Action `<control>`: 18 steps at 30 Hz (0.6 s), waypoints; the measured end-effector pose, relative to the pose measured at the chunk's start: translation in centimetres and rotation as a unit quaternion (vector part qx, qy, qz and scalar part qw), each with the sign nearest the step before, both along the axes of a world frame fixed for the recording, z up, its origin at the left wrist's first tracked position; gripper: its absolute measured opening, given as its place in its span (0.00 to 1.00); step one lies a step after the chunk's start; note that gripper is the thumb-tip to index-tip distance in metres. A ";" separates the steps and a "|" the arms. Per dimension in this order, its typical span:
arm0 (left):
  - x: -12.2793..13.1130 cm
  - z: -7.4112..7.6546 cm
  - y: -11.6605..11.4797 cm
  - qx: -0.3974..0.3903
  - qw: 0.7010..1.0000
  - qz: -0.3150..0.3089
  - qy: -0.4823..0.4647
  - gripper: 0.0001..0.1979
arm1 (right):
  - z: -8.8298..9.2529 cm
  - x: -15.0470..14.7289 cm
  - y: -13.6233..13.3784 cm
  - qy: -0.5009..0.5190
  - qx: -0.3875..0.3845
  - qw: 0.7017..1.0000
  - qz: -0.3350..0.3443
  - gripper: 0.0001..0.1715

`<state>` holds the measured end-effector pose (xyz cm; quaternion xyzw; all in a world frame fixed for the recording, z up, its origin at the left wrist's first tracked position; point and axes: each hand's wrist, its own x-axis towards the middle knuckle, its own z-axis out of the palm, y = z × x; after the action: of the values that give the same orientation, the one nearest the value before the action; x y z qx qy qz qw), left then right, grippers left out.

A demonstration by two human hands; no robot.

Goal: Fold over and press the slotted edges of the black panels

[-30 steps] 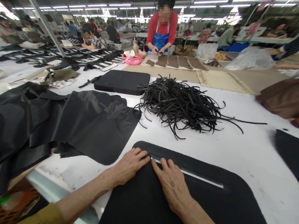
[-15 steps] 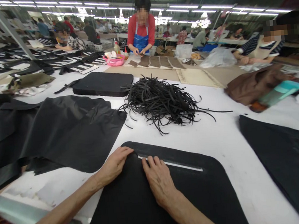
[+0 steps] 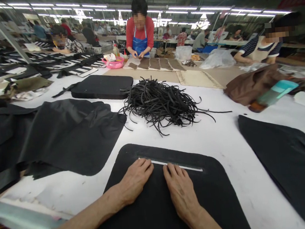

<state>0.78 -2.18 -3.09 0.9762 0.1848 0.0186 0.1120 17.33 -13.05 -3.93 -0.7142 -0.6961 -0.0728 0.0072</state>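
Observation:
A large black panel with rounded corners (image 3: 213,194) lies in front of me, running out of view at the bottom. Near its far edge is a long narrow white strip (image 3: 191,168); whether it is a tape or a slit showing white beneath, I cannot tell. My left hand (image 3: 134,178) rests on the panel, its bent fingertips touching the left part of the strip. Farther right, my right hand (image 3: 180,187) lies with fingers extended and slightly apart, tips at the strip's near edge. Neither hand visibly grips anything; both thumbs are mostly hidden.
Beyond the panel sits a heap of thin black strips (image 3: 164,102), beside a stack of black panels (image 3: 102,87). Black sheet material (image 3: 71,132) spreads at left, and another black panel (image 3: 286,156) at right. A bottle (image 3: 273,95) lies near brown cloth. Co-workers sit and stand across the table.
My left hand has moved right, from the panel's upper left edge onto the strip. My right hand has slid a little right along it. The view has shifted slightly.

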 end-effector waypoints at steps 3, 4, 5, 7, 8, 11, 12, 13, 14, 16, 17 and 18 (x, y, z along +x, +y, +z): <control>-0.1 -0.3 0.0 0.003 1.000 0.021 0.013 0.28 | 0.5 0.4 -0.3 -0.022 -0.014 1.000 -0.006 0.20; -0.4 -0.3 0.1 -0.001 0.999 0.034 0.003 0.26 | 0.7 0.6 -0.5 -0.026 -0.021 0.999 -0.017 0.19; -0.7 -0.2 0.3 -0.007 0.999 0.050 -0.011 0.22 | 1.1 0.7 -0.5 -0.026 -0.026 0.999 -0.030 0.18; -1.2 0.1 0.9 -0.024 0.996 0.080 -0.041 0.17 | 1.6 0.9 -0.3 -0.017 -0.031 0.998 -0.047 0.15; -1.4 0.2 1.2 -0.033 0.994 0.093 -0.055 0.15 | 1.9 0.9 0.1 -0.008 -0.029 0.998 -0.048 0.13; -1.4 0.4 2.4 -0.062 0.984 0.137 -0.093 0.14 | 2.3 0.2 2.0 0.031 -0.009 0.999 -0.020 0.10; -1.3 0.4 2.8 -0.074 0.981 0.149 -0.103 0.14 | 2.3 -0.2 2.8 0.045 0.000 0.999 -0.004 0.09; -1.1 0.3 3.2 -0.085 0.978 0.156 -0.111 0.14 | 2.2 -0.6 3.6 0.058 0.009 0.998 0.012 0.08; -0.9 0.3 3.6 -0.094 0.976 0.158 -0.116 0.13 | 2.0 -1.0 4.5 0.069 0.018 0.997 0.028 0.07; -0.5 0.1 4.1 -0.103 0.976 0.148 -0.121 0.13 | 1.5 -1.6 5.8 0.082 0.032 0.995 0.054 0.06; -0.3 0.0 4.3 -0.104 0.977 0.140 -0.121 0.14 | 1.1 -1.9 6.3 0.083 0.037 0.994 0.065 0.05; -0.2 0.0 4.4 -0.103 0.979 0.132 -0.119 0.14 | 0.8 -2.0 6.7 0.079 0.042 0.993 0.076 0.05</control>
<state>0.62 2.23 -3.11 0.9170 0.2986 0.1304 0.2300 15.30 -6.39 -3.11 -0.6619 -0.7420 -0.0444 0.0972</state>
